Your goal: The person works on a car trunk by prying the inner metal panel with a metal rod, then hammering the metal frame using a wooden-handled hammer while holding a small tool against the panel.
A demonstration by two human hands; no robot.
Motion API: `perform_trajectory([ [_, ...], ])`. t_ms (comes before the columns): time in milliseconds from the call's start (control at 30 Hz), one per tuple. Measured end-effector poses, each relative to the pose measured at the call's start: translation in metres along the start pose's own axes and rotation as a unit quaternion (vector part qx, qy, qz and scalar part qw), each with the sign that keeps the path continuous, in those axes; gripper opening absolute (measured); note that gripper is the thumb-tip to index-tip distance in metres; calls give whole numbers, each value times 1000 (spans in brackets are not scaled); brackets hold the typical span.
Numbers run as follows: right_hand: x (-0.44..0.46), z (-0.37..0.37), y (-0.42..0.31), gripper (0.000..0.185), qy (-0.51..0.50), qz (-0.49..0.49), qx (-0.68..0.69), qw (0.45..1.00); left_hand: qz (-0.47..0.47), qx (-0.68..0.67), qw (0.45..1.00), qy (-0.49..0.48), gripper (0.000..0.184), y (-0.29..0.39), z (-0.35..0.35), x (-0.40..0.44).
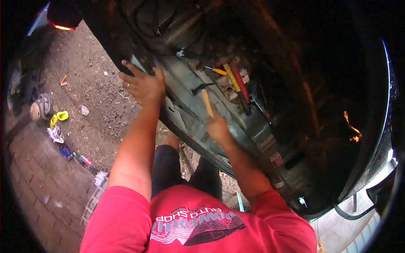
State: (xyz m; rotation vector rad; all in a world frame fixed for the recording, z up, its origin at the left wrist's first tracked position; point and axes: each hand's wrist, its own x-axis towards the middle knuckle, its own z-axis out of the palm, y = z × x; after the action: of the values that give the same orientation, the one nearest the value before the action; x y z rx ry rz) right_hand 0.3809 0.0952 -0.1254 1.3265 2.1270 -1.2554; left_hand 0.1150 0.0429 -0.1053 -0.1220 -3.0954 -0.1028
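Note:
My right hand (218, 127) is wrapped round the light wooden handle of a hammer (206, 101), its dark head lying over the bare grey metal of a car's open rear compartment (179, 69). My left hand (146, 86), with a ring on one finger, rests with fingers spread on the dark outer edge of the car body. Just beyond the hammer, inside the compartment, lie a yellow-handled tool (232, 78), a red-handled tool (240, 79) and an orange-handled screwdriver (219, 71).
Left of the car is bare dirt ground (93, 71) beside brick paving (38, 181). A disc-shaped tool with a coiled hose (40, 107), yellow pieces (62, 115) and a blue packet (66, 152) lie there. A red tail light (64, 14) is at the upper left.

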Motion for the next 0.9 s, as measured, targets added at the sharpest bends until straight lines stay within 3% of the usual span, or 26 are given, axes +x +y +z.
perform_trajectory([
  [33,12,-8,5,59,0,-3,0,1000,9,-10,1000,6,109,0,1,2],
  [100,24,-30,21,60,230,-192,40,953,21,-9,1000,-4,108,-11,4,-8],
  [133,22,-50,-3,61,151,-75,162,972,18,-5,1000,6,108,-8,5,-6],
  [167,19,-70,-28,61,96,59,271,956,14,-2,1000,21,108,-6,7,-1],
  [200,23,-49,-17,62,182,30,318,930,14,0,1000,22,108,-8,6,0],
  [267,22,-11,12,64,308,-111,149,933,10,5,1000,10,108,-5,5,-2],
  [300,21,9,27,65,380,-161,56,909,13,1,1000,11,108,-1,1,-2],
  [333,19,9,42,66,227,-201,42,952,1,-12,1000,-16,108,1,-6,-2],
  [400,17,2,32,66,59,-230,29,971,-12,-14,999,-48,108,-5,-4,-2],
  [433,14,-23,2,61,68,-121,146,979,4,-4,1000,-24,108,-9,2,-4],
  [500,18,-29,-19,58,82,-22,257,963,17,-2,1000,11,108,-7,7,0],
  [533,14,-9,-22,52,191,-90,202,956,6,8,1000,8,108,-6,6,0],
  [567,16,-2,-3,49,148,-123,93,977,-3,17,1000,1,108,-4,6,-1],
  [633,21,13,35,41,85,-215,-120,965,3,5,1000,1,108,-4,6,-3],
  [700,14,-11,15,40,72,-89,72,991,2,4,1000,0,107,-8,9,-1],
  [733,5,-26,-11,26,120,-25,130,984,8,3,1000,7,108,-9,9,0],
  [767,2,-9,1,26,118,-22,128,984,14,-1,1000,13,108,-9,9,-1],
  [800,1,16,23,25,166,-123,30,978,14,-3,1000,12,108,-8,5,-2],
  [867,1,16,36,24,217,-217,-73,949,0,-16,1000,-15,109,-3,-2,-2],
  [900,2,-4,31,24,97,-155,-94,979,3,-19,1000,-14,109,-2,-1,-2],
])
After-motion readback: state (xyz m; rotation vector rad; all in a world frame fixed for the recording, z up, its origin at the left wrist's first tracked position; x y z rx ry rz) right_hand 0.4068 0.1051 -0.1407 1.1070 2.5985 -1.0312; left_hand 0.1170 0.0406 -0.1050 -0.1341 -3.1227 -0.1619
